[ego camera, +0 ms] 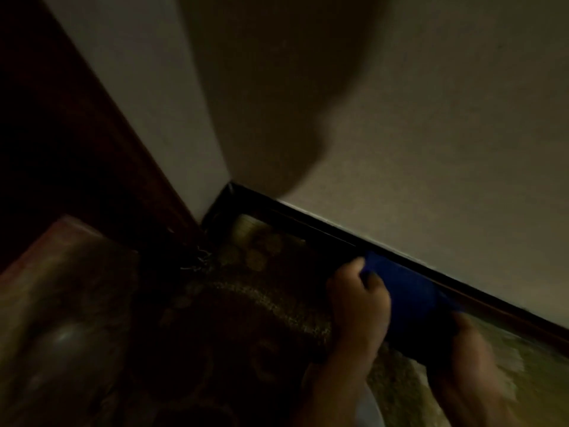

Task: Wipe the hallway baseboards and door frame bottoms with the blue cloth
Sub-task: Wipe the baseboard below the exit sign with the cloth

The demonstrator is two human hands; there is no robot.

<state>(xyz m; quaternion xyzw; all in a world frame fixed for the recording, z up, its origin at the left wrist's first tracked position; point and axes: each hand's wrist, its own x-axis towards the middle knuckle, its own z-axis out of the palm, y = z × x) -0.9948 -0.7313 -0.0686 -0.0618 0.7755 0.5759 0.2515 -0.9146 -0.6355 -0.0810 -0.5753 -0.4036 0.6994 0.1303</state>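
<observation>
Cloth against baseboard, between hands.

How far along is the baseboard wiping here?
Done: impossible to tell in this dim, blurred view. In hand: both hands, left hand and right hand, hold the blue cloth against the dark baseboard. Left: apparently the stretch toward the corner and the door frame.

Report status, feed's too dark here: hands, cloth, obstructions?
Left hand and right hand gripping blue cloth. Cloth against baseboard. Rug close below.
</observation>
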